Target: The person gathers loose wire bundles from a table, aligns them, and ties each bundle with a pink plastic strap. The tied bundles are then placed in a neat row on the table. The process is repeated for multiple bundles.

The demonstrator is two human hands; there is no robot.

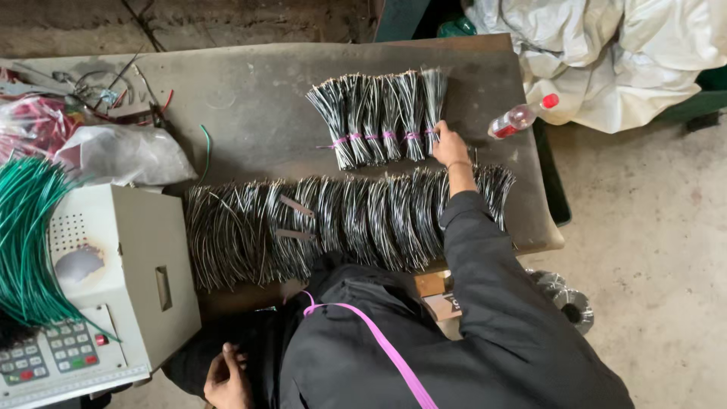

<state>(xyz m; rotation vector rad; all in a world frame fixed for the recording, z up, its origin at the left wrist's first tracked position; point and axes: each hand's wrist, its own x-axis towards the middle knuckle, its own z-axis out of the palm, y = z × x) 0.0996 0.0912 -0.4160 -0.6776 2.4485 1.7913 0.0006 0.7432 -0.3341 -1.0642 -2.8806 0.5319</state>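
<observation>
On the far half of the brown table (250, 91) lies a short row of tied wire bundles (382, 117), six or so, side by side. Each bundle's long axis runs away from the person toward the far edge, and the row fans a little, the leftmost leaning to the left and the rightmost standing almost straight. A pink tie (379, 137) crosses each one low down, near the end closest to the person.

The right hand (450, 145) is stretched well out over the table, arm nearly straight in a dark sleeve, and rests on the rightmost bundle at its tied end. The fingers look curled onto it, though from here I cannot tell whether they truly clasp it or only press on it.

Nearer the person a long row of loose wire bundles (341, 223) stretches across the table, the forearm passing over its right part.

The left hand (226, 376) hangs low by the person's side, fingers loosely bent, holding nothing. Just beside it stands a beige machine (129, 265) with a keypad, green wires (26, 235) draped over it.
</observation>
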